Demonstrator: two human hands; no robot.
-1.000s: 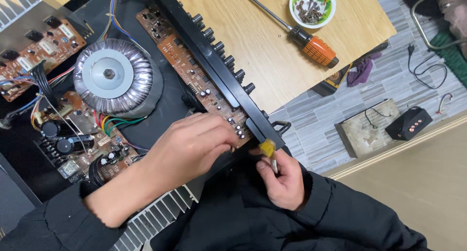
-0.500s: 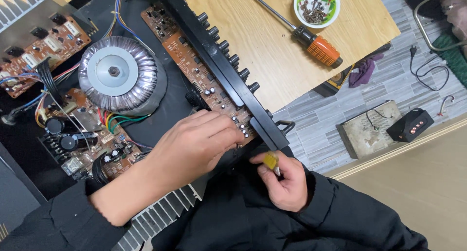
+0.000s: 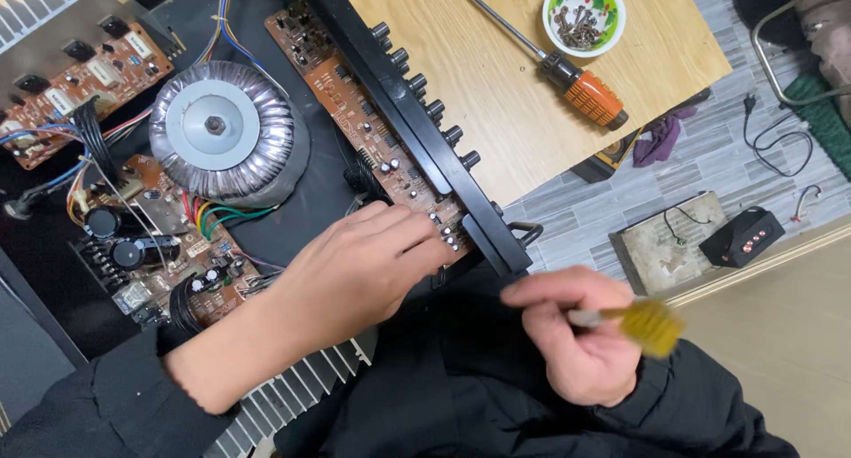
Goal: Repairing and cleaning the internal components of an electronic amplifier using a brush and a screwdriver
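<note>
Nearest, right hand closed around a small tool with a yellow handle — blurred, so the working tip impossible to make out — held over the dark-sleeved lap, just off the near corner of the open amplifier chassis. Left hand slightly farther and to the left, palm down, fingers loosely extended and gripping nothing, fingertips resting on the near end of the long brown circuit board that runs behind the black front panel. Row of black knobs along that panel, facing right toward the wooden surface. Left of the hand, inside the chassis, a board with black capacitors and coloured wires, then farther on the large grey ring-shaped transformer. Another brown board at the far left corner. On the wooden surface, far right, an orange-handled screwdriver lying flat, and beyond it a small green-rimmed bowl of screws. Down on the tiled floor at right — a small black box beside a worn flat slab, well apart from both hands.
</note>
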